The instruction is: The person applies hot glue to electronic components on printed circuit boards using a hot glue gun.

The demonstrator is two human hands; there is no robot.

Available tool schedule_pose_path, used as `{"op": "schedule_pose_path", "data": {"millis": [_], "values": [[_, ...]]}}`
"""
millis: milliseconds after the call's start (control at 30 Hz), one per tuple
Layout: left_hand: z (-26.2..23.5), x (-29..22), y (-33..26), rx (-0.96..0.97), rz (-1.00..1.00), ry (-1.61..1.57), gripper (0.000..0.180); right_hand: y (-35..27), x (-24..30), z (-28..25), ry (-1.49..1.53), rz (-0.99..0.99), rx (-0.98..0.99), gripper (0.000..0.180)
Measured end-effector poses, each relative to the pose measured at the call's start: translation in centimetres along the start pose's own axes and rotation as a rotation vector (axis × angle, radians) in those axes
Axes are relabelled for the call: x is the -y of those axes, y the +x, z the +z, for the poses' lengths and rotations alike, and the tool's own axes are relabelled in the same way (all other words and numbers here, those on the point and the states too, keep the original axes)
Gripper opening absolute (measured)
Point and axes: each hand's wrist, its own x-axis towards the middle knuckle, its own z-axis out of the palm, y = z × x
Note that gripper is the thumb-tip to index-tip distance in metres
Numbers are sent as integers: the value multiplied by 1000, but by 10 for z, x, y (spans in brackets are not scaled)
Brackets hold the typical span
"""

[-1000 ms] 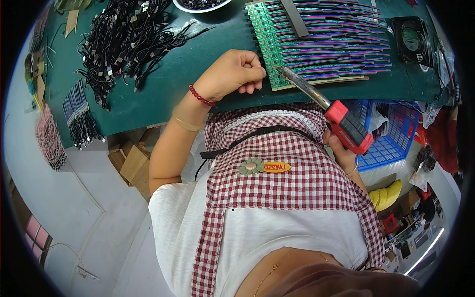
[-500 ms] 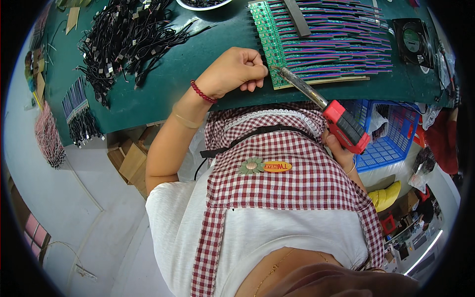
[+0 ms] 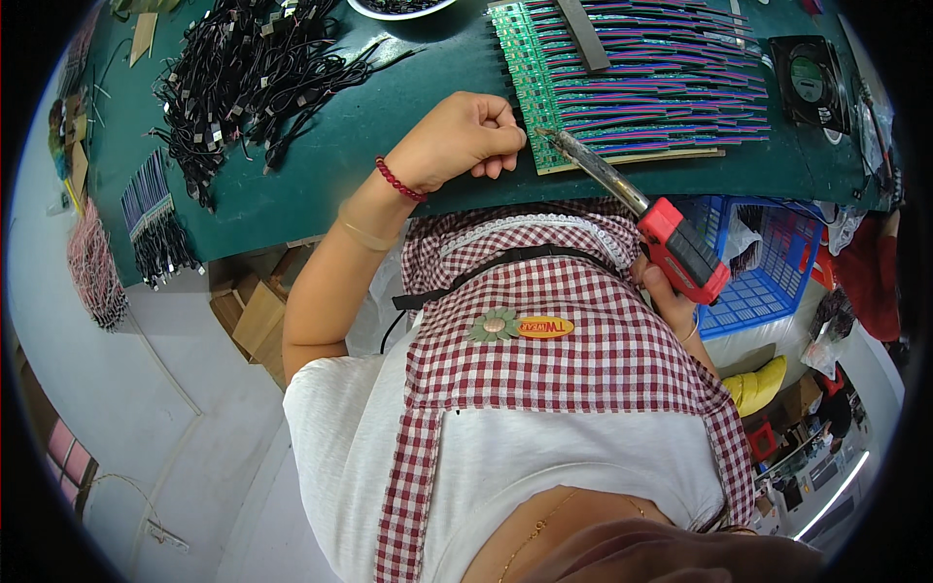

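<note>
My left hand is closed in a pinch at the left edge of the green circuit boards. Whatever its fingertips hold is too small to make out. My right hand is wrapped round the red and black handle of a soldering iron, low by the checked apron. The iron slants up and left, its tip over the near left corner of the boards, just right of my left fingertips. Rows of thin multicoloured wires run rightward from the boards.
A dark grey bar lies across the wires. Black cables are heaped on the green table at left. Beyond them stands a white bowl. A black round-centred device sits at right, above a blue basket.
The soldering iron has shifted very slightly to the right, its tip drawing a little away from my left fingertips. My left hand has stayed in place.
</note>
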Motion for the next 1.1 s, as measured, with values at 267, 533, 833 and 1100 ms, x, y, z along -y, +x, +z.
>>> {"op": "schedule_pose_path", "data": {"millis": [267,533,833,1100], "values": [[1,0,0,-4,3,-8,15,-3,-7,-2,-145,-58,18,16],[1,0,-1,-19,-6,2,15,-1,0,-2,71,14,-36,31],[1,-4,-6,-25,12,56,16,8,5,4,139,-70,-74,49],[-53,-59,8,-786,765,1251,20,21,14,2,218,-176,-119,46]]}}
